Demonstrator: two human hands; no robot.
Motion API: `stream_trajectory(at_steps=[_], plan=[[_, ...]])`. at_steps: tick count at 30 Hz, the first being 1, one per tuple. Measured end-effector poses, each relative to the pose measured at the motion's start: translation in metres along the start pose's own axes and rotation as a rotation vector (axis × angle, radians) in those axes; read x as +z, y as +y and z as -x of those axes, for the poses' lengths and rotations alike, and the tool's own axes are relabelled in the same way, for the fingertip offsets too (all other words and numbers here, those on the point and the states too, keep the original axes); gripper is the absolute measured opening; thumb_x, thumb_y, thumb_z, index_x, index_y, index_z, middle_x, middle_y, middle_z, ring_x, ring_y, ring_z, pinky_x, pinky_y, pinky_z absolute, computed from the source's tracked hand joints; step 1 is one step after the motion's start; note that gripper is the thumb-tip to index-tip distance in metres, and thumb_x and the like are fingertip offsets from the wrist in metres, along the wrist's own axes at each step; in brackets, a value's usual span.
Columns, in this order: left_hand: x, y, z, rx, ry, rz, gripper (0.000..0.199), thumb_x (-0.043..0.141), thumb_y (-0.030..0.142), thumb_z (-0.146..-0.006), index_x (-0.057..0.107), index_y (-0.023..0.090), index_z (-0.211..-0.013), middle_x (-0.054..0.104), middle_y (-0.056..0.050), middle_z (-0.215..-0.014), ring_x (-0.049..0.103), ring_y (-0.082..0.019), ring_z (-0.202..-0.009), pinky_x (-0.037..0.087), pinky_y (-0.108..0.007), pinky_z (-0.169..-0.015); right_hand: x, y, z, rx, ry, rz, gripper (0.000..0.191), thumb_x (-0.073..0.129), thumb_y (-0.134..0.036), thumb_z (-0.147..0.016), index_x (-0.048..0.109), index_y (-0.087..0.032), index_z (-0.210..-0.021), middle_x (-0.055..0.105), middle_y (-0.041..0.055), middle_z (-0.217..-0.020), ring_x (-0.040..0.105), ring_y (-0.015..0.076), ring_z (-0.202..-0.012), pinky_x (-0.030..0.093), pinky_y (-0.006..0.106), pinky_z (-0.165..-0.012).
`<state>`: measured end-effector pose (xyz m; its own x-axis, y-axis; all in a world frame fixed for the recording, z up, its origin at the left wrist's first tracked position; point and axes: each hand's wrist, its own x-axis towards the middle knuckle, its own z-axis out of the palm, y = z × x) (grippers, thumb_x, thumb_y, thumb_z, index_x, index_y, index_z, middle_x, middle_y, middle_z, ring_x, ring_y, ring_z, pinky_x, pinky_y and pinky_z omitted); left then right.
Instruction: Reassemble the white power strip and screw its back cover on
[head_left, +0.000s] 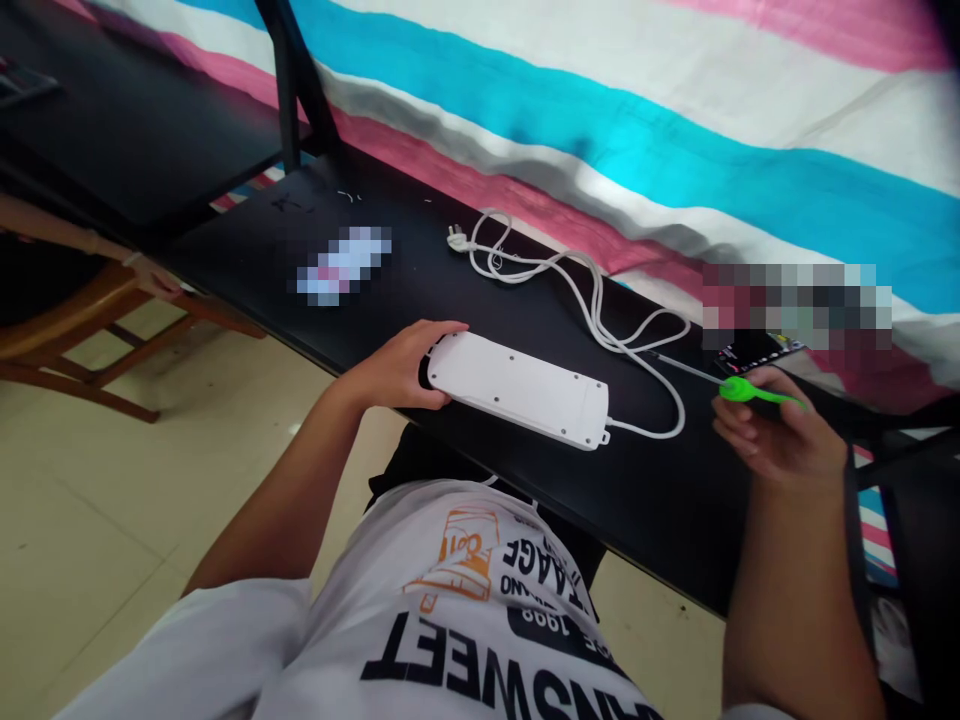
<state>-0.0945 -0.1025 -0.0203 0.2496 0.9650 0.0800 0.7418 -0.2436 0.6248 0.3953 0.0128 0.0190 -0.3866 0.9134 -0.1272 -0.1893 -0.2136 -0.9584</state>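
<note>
A white power strip (517, 392) lies with its screwed back side up near the front edge of the black table. My left hand (401, 368) grips its left end, thumb and fingers on either side. From its right end a white cord (592, 300) loops back over the table to a plug (457, 238). In my right hand (784, 430) is a screwdriver (739, 390) with a bright green handle. Its metal shaft points left, with the tip close to the cord and apart from the power strip.
The black table (352, 330) runs along a striped cloth (600, 130). A blurred-out item (345, 265) lies on its left part. At the back right sits a dark printed item (757, 350). A wooden chair (112, 310) and another person's arm (75, 235) are at the left.
</note>
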Motion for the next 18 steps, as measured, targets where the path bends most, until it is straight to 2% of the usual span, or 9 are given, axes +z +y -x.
stream_trajectory(at_steps=[5,9,12,14,16,18], plan=[[-0.001,0.002,0.000,-0.004,-0.001,-0.001,0.094,0.079,0.030,-0.068,0.039,0.021,-0.152,0.050,-0.012,-0.148,0.049,-0.032,-0.136,0.036,-0.044,-0.119,0.000,0.004,-0.006,-0.016,0.094,-0.059,0.037,0.087,-0.043,-0.063,0.075,-0.026,-0.094,0.046,0.0003,-0.058,0.039,0.0114,-0.049,0.028,0.021,-0.040],[-0.002,0.004,0.002,-0.018,-0.002,0.003,0.093,0.079,0.030,-0.069,0.039,0.022,-0.153,0.049,-0.012,-0.148,0.049,-0.031,-0.135,0.036,-0.044,-0.119,0.004,0.004,-0.014,-0.044,0.257,-0.048,0.029,0.085,-0.038,-0.063,0.075,-0.021,-0.084,0.043,0.0009,-0.054,0.040,0.0120,-0.051,0.030,0.021,-0.040],[-0.002,0.004,0.002,-0.020,-0.004,0.009,0.093,0.078,0.030,-0.069,0.038,0.023,-0.153,0.048,-0.012,-0.148,0.049,-0.031,-0.136,0.036,-0.045,-0.119,0.002,-0.003,-0.013,-0.058,0.322,-0.214,0.020,0.079,-0.036,-0.070,0.070,-0.020,-0.076,0.035,-0.0015,-0.054,0.034,0.0100,-0.051,0.032,0.021,-0.040],[-0.002,0.004,0.002,-0.021,-0.002,0.010,0.093,0.078,0.030,-0.069,0.039,0.023,-0.153,0.049,-0.012,-0.149,0.048,-0.032,-0.136,0.036,-0.046,-0.118,0.001,-0.005,-0.013,-0.062,0.348,-0.310,0.023,0.076,-0.036,-0.072,0.061,-0.019,-0.066,0.031,-0.0024,-0.055,0.031,0.0092,-0.051,0.033,0.021,-0.040],[-0.001,0.004,0.001,-0.021,0.004,0.009,0.094,0.079,0.031,-0.068,0.039,0.024,-0.152,0.049,-0.012,-0.149,0.048,-0.033,-0.135,0.036,-0.048,-0.118,0.002,-0.005,-0.014,-0.053,0.382,-0.298,0.027,0.075,-0.034,-0.072,0.055,-0.019,-0.061,0.030,-0.0023,-0.053,0.032,0.0091,-0.050,0.034,0.022,-0.040],[-0.001,0.004,0.002,-0.019,0.009,0.009,0.094,0.079,0.031,-0.068,0.040,0.024,-0.153,0.049,-0.013,-0.149,0.048,-0.032,-0.135,0.036,-0.047,-0.119,0.005,-0.003,-0.016,-0.032,0.404,-0.208,0.022,0.076,-0.034,-0.073,0.061,-0.019,-0.065,0.032,-0.0022,-0.051,0.034,0.0090,-0.049,0.034,0.021,-0.040]])
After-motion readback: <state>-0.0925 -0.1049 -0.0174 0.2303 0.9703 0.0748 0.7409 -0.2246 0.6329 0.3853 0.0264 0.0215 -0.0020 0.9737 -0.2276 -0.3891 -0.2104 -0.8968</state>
